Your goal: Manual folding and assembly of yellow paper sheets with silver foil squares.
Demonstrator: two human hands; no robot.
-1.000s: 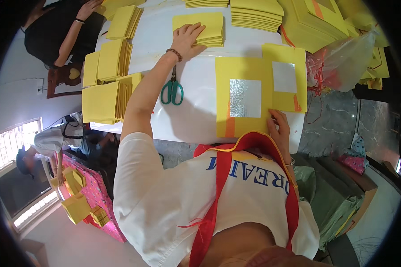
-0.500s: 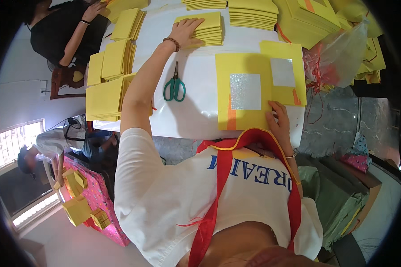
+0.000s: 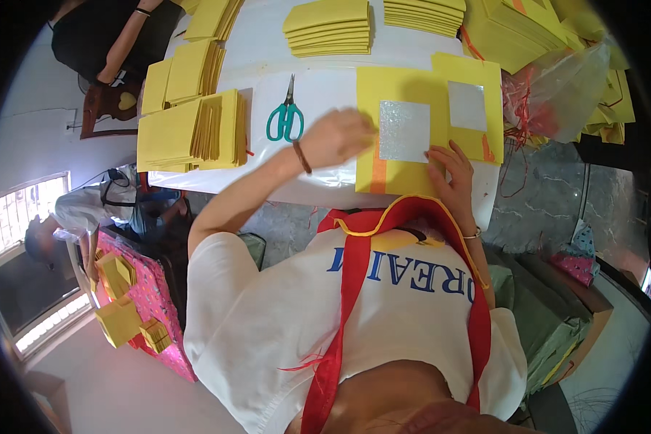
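In front of me lies a yellow paper piece (image 3: 405, 83) with a silvery square (image 3: 404, 131) in its middle and an orange strip along its left part. My left hand (image 3: 340, 137), with a brown bead bracelet, hovers at that piece's left edge; motion smears its fingers. At the lower right edge rests my right hand (image 3: 452, 173), fingers stretched out and apart, touching the paper. A second yellow piece (image 3: 488, 72) with its own silvery square lies partly beside it, on the right. Scissors with green handles (image 3: 286, 121) lie to the left, points away from me.
Stacks of yellow paper pieces (image 3: 329, 27) stand along the far side, with more stacks (image 3: 170, 134) at the left of the white table (image 3: 267, 189). A clear plastic bag (image 3: 557, 98) with red strings sits right. Two people are at the left, one beside a pink-covered table (image 3: 159, 307).
My left hand has come off the far yellow stack and moved back toward me, to the near paper's left edge. My right hand's fingers have straightened onto the paper.
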